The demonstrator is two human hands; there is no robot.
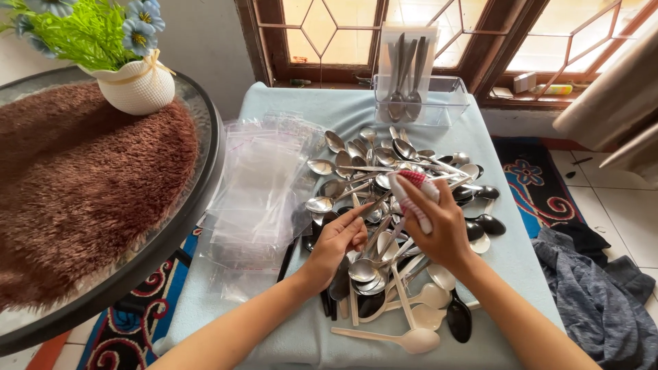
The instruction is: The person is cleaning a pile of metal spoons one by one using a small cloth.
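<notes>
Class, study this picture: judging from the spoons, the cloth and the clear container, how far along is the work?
Looks done: two metal spoons stand in the clear container. In hand: the right hand holds a red-and-white cloth, and the left hand pinches a spoon from the heap. Left: nearly everything, as the spoon pile is large and the clear bags lie flat beside it.

Sunlit wood-framed window (356, 34), tiled floor (603, 178)
</notes>
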